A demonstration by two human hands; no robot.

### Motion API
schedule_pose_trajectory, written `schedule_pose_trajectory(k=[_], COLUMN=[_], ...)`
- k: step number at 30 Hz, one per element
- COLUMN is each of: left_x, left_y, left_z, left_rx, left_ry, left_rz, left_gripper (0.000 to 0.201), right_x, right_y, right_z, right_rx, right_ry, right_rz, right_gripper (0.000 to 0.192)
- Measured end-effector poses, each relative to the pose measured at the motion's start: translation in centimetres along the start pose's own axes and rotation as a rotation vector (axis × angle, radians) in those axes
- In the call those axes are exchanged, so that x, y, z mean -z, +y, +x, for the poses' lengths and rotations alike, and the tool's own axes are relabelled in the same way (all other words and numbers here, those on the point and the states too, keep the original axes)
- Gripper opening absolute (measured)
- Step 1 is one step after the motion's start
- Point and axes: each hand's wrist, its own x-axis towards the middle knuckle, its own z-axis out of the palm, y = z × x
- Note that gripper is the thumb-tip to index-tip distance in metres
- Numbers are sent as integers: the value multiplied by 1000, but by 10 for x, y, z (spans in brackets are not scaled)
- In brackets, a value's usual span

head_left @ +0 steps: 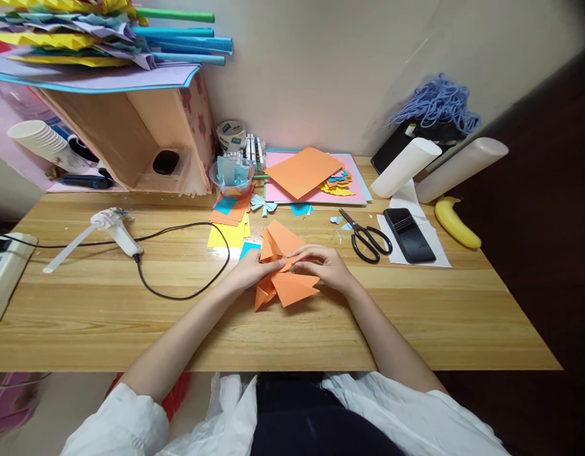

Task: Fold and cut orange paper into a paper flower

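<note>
a person seated at a wooden desk (pixel 107 310) works a folded orange paper piece (pixel 285 272) with both bare hands, the piece lying near the middle of the desk, just in front of a small stack of yellow and orange sheets (pixel 230 225). the left hand (pixel 252 269) pinches the paper's left side, fingers closed on a fold; the right hand (pixel 323 266) presses from the right, its fingers (pixel 302 255) bent onto the paper's upper crease, seemingly gripping it, though the fingertips are partly hidden by the folds. to the right of the hands lie black scissors (pixel 367 239), then a dark phone (pixel 409 235) on a white sheet, and a banana (pixel 456 223) near the desk's far right edge. two white rolls (pixel 435 166) lean behind them below a tangle of blue yarn (pixel 437 102). a flat orange sheet (pixel 304 171) rests on pink paper at the back. on the left, a glue gun (pixel 116 229) stands with its black cord (pixel 188 294) looping toward the hands, and a wooden box (pixel 131 142) sits against the wall.
</note>
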Motion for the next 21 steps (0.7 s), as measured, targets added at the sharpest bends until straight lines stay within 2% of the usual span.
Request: schedule_pose_trajectory(k=[9, 14, 21], left_x=[-3, -4, -6], left_y=[-11, -11, -5], left_z=[5, 5, 0], left_rx=[-155, -165, -146], left_ry=[48, 30, 32], left_rz=[63, 67, 171], left_gripper=[38, 39, 34], right_x=[-5, -6, -9], right_y=[10, 14, 7], right_z=[4, 5, 5], right_rx=[-212, -223, -207], right_ry=[169, 215, 261], right_rz=[154, 153, 107], right_gripper=[22, 26, 28])
